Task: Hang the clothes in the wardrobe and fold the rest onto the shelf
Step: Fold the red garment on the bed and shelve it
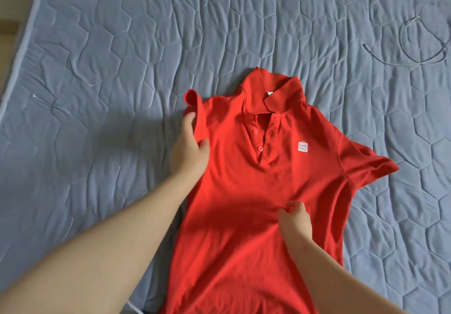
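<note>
Folding the polo shirt [244, 181] neatly likely needs tension: left hand [189, 150] grips its sleeve side, right hand [295, 218] pinches its middle fabric.

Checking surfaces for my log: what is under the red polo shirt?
The grey quilted bed cover shows around the red polo shirt; whatever lies directly beneath is hidden by its fabric.

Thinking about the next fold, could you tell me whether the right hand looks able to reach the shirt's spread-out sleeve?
Probably yes: the right hand pinches the red polo shirt mid-body, and the flat sleeve lies beside it with nothing lying between.
</note>
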